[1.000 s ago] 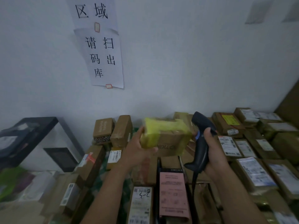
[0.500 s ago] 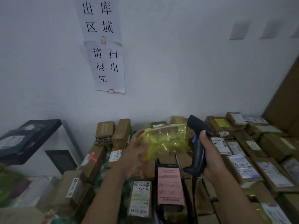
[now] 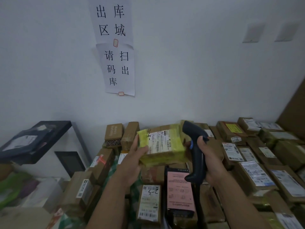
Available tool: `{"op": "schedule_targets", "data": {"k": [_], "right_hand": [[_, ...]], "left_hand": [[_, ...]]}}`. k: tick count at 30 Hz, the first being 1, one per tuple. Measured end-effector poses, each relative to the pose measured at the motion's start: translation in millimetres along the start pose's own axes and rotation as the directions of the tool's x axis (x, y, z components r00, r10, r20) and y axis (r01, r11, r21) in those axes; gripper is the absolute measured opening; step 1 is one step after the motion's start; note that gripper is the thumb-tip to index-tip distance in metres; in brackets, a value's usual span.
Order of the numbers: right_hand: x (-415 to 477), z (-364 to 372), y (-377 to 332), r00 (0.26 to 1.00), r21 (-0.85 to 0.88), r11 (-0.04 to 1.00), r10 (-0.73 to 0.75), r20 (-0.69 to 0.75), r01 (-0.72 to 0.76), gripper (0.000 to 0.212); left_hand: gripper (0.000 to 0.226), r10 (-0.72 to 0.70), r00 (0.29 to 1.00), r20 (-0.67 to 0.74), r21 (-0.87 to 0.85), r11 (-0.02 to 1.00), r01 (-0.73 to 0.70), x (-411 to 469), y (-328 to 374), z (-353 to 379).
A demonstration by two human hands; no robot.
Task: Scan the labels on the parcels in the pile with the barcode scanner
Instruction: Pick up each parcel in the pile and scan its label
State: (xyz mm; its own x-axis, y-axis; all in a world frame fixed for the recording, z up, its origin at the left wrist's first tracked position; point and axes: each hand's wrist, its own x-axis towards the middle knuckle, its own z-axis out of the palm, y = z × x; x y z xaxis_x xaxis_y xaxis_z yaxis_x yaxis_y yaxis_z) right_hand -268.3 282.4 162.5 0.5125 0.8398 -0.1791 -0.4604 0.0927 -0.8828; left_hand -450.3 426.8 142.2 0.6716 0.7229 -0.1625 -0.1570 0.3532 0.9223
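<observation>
My left hand (image 3: pixel 132 160) grips a small cardboard parcel wrapped in yellow tape (image 3: pixel 162 144), held above the pile with its white label (image 3: pixel 159 142) turned up toward me. My right hand (image 3: pixel 209 161) grips the handle of a black barcode scanner (image 3: pixel 195 151), upright just right of the parcel, its head close to the parcel's far right corner. Below both hands lies the pile of brown parcels (image 3: pixel 257 172), most with white labels facing up.
A parcel with a pink label (image 3: pixel 179 187) and one with a white barcode label (image 3: pixel 149 202) lie under my hands. Paper signs (image 3: pixel 118 68) hang on the white wall. A black shelf (image 3: pixel 35 141) stands at the left, with bags under it.
My left hand has rotated the yellow-taped parcel, so its white label now faces up instead of the tape side. The scanner stays beside it. My view has tilted upward.
</observation>
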Motion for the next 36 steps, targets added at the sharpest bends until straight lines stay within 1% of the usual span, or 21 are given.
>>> {"op": "schedule_targets", "data": {"k": [2,4,6,7,8,10,12,13,15,17,19,21,23,26,29,34,36], "right_hand": [[0,3,2,0.999,-0.038,0.998,0.040,-0.018,-0.040,0.088],[0,6,2,0.996,-0.059,0.996,0.070,-0.050,-0.073,0.100],[-1,9,1,0.997,-0.063,0.996,0.064,-0.050,-0.067,0.101],[-1,11,0,0.997,-0.081,0.995,0.058,-0.052,-0.062,0.097],[-1,14,-1,0.998,-0.120,0.991,0.046,-0.053,-0.052,0.087],[1,16,-3,0.999,-0.268,0.963,-0.003,-0.049,-0.011,0.066],[4,16,-2,0.998,-0.474,0.880,-0.047,-0.040,0.022,0.051],[6,15,-2,0.998,-0.538,0.842,-0.065,-0.026,0.041,0.044],[5,14,-3,0.996,-0.622,0.778,-0.070,0.051,0.087,0.026],[4,12,-5,0.988,-0.746,0.650,-0.056,0.146,0.147,0.016],[4,14,-4,0.981,-0.847,0.502,-0.012,0.194,0.173,0.011],[3,17,-1,0.976,-0.907,0.373,0.025,0.219,0.194,0.013],[2,21,1,0.971,-0.936,0.284,0.060,0.233,0.207,0.018],[1,23,5,0.962,-0.940,0.278,0.125,0.241,0.199,0.018],[4,24,6,0.955,-0.944,0.236,0.130,0.267,0.231,0.018],[10,32,0,0.931,-0.935,0.174,0.145,0.334,0.308,0.018],[13,35,-2,0.927,-0.935,0.153,0.155,0.343,0.320,0.026]], "left_hand": [[0.085,0.005,1.000,0.022,0.098,0.995,-0.007,0,2,-4],[0.091,0.000,1.000,0.013,0.186,0.983,-0.003,0,3,-10],[0.093,0.011,0.999,-0.046,0.177,0.984,-0.003,1,0,-15],[0.091,0.011,0.998,-0.067,0.129,0.992,-0.002,2,-3,-17],[0.088,0.001,0.996,-0.090,0.076,0.997,0.005,3,-6,-19],[0.080,0.015,0.986,-0.163,0.030,1.000,-0.010,4,-11,-22],[0.079,0.072,0.963,-0.260,0.088,0.995,-0.051,8,-11,-32],[0.080,0.107,0.947,-0.304,0.149,0.987,-0.064,9,-10,-38],[0.076,0.173,0.923,-0.343,0.286,0.956,-0.073,9,-4,-51],[0.074,0.201,0.916,-0.346,0.373,0.926,-0.062,12,-1,-64],[0.075,0.219,0.917,-0.334,0.477,0.878,-0.035,13,6,-75],[0.075,0.232,0.927,-0.294,0.592,0.806,-0.013,14,12,-84],[0.074,0.227,0.935,-0.271,0.654,0.757,0.006,15,15,-91],[0.074,0.211,0.941,-0.266,0.680,0.733,0.028,16,17,-96],[0.074,0.219,0.941,-0.258,0.700,0.713,0.026,18,15,-101],[0.072,0.235,0.937,-0.260,0.702,0.712,0.017,21,16,-105],[0.072,0.241,0.932,-0.271,0.708,0.706,0.023,23,17,-107]]}}
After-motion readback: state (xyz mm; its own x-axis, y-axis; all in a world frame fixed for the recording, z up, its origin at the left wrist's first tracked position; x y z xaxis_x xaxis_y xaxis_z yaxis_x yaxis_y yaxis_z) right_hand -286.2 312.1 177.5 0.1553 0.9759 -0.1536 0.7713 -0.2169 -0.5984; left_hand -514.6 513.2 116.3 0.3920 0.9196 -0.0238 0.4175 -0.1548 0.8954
